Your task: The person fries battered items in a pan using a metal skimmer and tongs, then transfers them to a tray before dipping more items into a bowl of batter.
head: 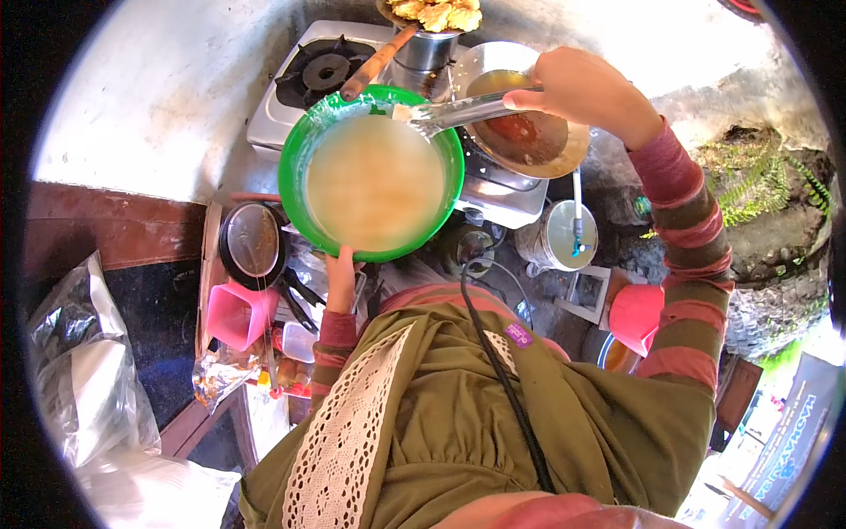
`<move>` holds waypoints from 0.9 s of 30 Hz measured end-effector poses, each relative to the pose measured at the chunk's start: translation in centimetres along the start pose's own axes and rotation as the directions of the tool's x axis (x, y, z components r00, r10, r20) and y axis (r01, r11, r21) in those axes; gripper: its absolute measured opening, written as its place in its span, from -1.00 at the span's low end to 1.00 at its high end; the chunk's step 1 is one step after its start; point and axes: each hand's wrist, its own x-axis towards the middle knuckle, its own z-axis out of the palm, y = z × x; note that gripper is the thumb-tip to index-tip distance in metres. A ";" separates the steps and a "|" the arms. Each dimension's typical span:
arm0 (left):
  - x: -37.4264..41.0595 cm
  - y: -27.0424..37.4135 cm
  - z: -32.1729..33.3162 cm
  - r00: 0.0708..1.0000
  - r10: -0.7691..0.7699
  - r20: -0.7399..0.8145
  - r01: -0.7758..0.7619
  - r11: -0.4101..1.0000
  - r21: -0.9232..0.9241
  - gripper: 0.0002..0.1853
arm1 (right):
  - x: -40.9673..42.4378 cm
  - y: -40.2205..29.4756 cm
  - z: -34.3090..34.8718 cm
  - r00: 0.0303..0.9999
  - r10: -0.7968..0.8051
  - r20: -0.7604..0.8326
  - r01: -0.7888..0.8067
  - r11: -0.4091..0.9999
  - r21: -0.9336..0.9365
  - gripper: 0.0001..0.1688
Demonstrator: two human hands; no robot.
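My left hand [341, 281] grips the near rim of a green plastic basin [456, 178]. Pale, blurred contents [377, 185] fill much of the basin, and white smears coat its inner wall. In my right hand [588, 92] is a pair of metal tongs [476, 111], reaching leftward over the basin's far right side. A small pale piece [401, 112] shows at the tongs' tips; whether they are closed on it I cannot tell. Just under the right hand, a wok [575, 149] with oil in it sits on the right side of the gas stove [261, 129].
Golden fried pieces [436, 16] lie in a wooden-handled utensil [380, 63] over a metal pot [426, 51]. A bare burner [327, 69] is at left. A lidded pan [251, 238] and pink container [241, 317] stand at lower left, a white bucket [529, 244] at right.
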 end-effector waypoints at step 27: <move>-0.6 0.1 0.1 1.000 0.007 0.030 -0.006 1.000 -0.025 -0.63 | -5.6 1.7 6.4 0.971 0.239 0.034 -0.217 0.927 -0.305 -0.61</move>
